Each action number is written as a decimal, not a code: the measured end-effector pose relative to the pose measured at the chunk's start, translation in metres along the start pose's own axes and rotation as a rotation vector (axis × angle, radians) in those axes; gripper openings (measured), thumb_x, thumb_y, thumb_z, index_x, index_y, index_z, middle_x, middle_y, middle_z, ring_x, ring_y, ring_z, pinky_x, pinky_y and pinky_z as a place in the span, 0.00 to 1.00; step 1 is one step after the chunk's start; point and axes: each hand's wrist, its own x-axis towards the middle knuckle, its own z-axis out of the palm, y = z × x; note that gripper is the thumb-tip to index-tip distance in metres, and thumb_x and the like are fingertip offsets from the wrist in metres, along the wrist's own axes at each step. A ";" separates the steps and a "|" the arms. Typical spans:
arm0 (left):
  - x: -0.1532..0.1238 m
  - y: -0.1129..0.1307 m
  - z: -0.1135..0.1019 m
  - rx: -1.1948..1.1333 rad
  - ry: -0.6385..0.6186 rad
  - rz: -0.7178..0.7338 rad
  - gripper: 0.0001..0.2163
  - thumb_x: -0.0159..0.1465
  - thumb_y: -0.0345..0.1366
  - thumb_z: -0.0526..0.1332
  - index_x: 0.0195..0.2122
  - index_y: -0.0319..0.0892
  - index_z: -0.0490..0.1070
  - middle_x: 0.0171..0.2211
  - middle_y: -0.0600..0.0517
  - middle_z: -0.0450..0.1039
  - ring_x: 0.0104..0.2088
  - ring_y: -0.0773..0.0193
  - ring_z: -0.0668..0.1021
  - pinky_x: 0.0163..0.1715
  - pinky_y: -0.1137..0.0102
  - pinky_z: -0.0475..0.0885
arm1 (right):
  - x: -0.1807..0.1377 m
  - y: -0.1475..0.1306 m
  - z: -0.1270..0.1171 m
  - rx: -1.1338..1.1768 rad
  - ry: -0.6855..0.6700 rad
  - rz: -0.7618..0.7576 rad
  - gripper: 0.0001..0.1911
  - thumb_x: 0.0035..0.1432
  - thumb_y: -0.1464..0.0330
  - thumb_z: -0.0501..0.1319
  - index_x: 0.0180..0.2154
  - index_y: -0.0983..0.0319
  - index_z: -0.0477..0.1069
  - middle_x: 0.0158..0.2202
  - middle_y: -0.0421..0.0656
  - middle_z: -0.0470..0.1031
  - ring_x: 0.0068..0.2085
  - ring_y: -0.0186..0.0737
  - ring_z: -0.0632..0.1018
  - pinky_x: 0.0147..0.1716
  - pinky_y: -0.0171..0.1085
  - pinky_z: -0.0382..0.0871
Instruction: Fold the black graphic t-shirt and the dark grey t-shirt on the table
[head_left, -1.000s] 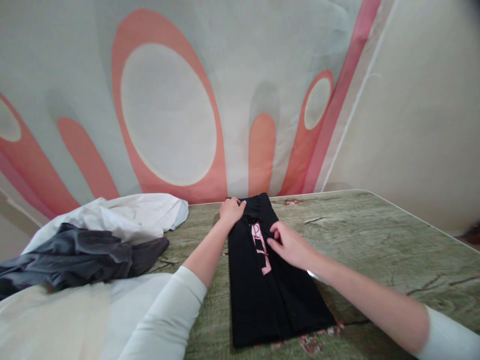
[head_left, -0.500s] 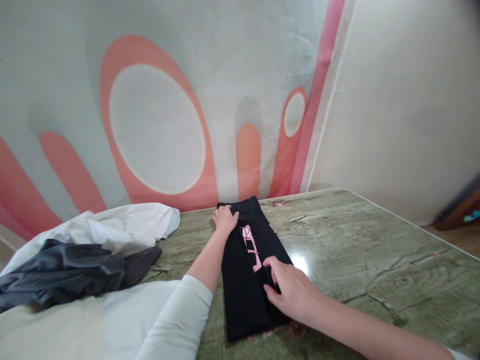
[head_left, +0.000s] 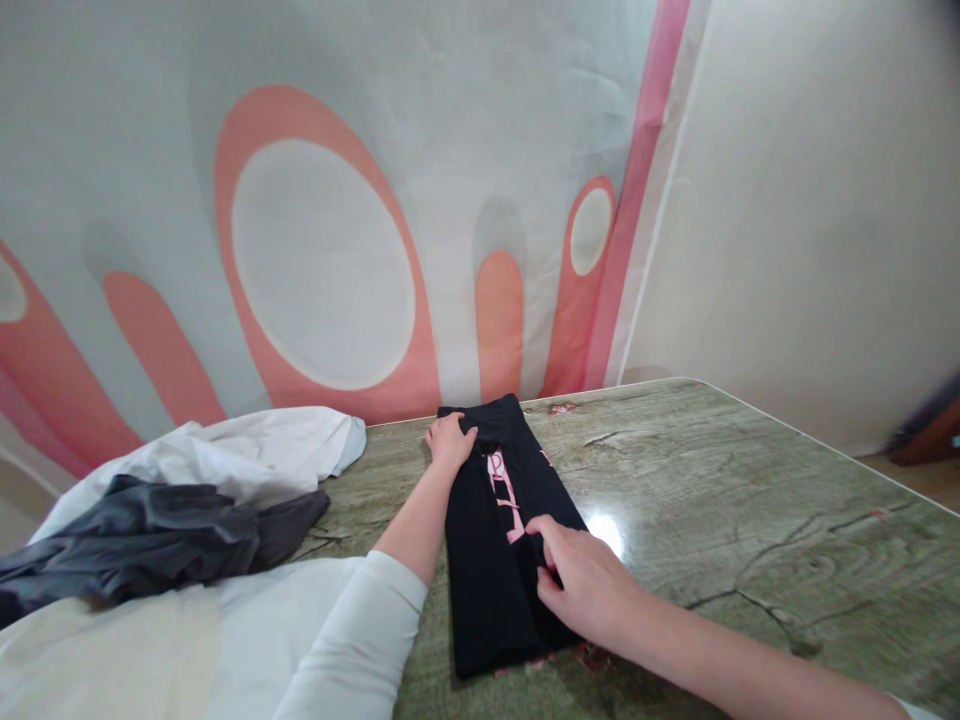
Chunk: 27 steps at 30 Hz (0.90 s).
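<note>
Your left hand (head_left: 450, 440) grips the far end of the folded black garment (head_left: 487, 560) (pink print showing), which lies lengthwise on the green table (head_left: 750, 500). Your right hand (head_left: 585, 585) presses flat, fingers loosely spread, on its near right edge.

The garment (head_left: 491, 560) is black, folded lengthwise into a long narrow strip, and lies flat on the table (head_left: 750, 500). One end reaches the table's far edge by the wall; the other end points toward the near edge. Pink lettering (head_left: 506, 495) runs along its middle, partly tucked into a fold and unreadable. The far end looks gathered, perhaps a waistband.
</note>
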 end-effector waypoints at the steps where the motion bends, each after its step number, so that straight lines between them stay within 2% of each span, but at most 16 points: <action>1: 0.001 -0.001 0.000 -0.004 0.002 -0.006 0.18 0.56 0.44 0.59 0.47 0.47 0.66 0.48 0.48 0.69 0.52 0.54 0.66 0.50 0.61 0.57 | 0.000 0.001 0.000 0.009 -0.005 0.000 0.19 0.46 0.74 0.53 0.43 0.58 0.63 0.30 0.39 0.70 0.28 0.36 0.70 0.26 0.33 0.53; 7: 0.010 -0.007 -0.001 -0.028 0.002 -0.071 0.24 0.50 0.49 0.63 0.47 0.47 0.65 0.47 0.46 0.70 0.50 0.50 0.68 0.46 0.59 0.60 | 0.001 0.005 0.001 0.071 -0.009 0.010 0.19 0.46 0.74 0.52 0.43 0.56 0.63 0.26 0.36 0.69 0.27 0.35 0.70 0.25 0.33 0.52; 11: 0.021 -0.011 -0.002 -0.072 -0.016 -0.090 0.23 0.51 0.51 0.62 0.46 0.46 0.66 0.44 0.46 0.72 0.48 0.51 0.70 0.44 0.61 0.62 | 0.000 0.004 -0.002 0.086 -0.021 0.011 0.17 0.48 0.73 0.53 0.42 0.56 0.63 0.25 0.36 0.69 0.26 0.35 0.70 0.25 0.33 0.52; 14: 0.030 -0.013 0.001 -0.122 -0.045 -0.076 0.22 0.53 0.49 0.61 0.46 0.45 0.66 0.41 0.49 0.74 0.45 0.55 0.73 0.42 0.65 0.64 | 0.000 0.000 -0.003 0.076 -0.015 -0.015 0.17 0.49 0.69 0.55 0.44 0.55 0.63 0.30 0.38 0.71 0.30 0.38 0.71 0.27 0.34 0.53; 16: 0.034 -0.014 0.005 -0.156 -0.070 -0.063 0.22 0.52 0.46 0.63 0.46 0.44 0.66 0.38 0.50 0.75 0.43 0.57 0.74 0.39 0.67 0.65 | -0.001 -0.001 -0.004 0.060 -0.010 -0.032 0.19 0.48 0.71 0.55 0.45 0.54 0.63 0.33 0.40 0.71 0.32 0.39 0.71 0.29 0.34 0.54; 22: 0.033 -0.014 0.009 -0.261 -0.082 -0.026 0.15 0.50 0.40 0.64 0.39 0.43 0.71 0.32 0.51 0.76 0.36 0.59 0.76 0.35 0.70 0.67 | 0.000 0.002 -0.005 0.080 -0.046 0.021 0.21 0.45 0.77 0.53 0.43 0.56 0.64 0.25 0.36 0.68 0.26 0.33 0.68 0.25 0.32 0.51; 27: 0.030 -0.007 0.004 -0.393 -0.003 0.026 0.17 0.51 0.38 0.64 0.43 0.41 0.69 0.29 0.53 0.75 0.34 0.63 0.76 0.35 0.73 0.67 | 0.000 0.005 -0.005 0.130 0.006 0.009 0.20 0.45 0.77 0.52 0.42 0.58 0.64 0.25 0.35 0.66 0.25 0.32 0.66 0.25 0.31 0.51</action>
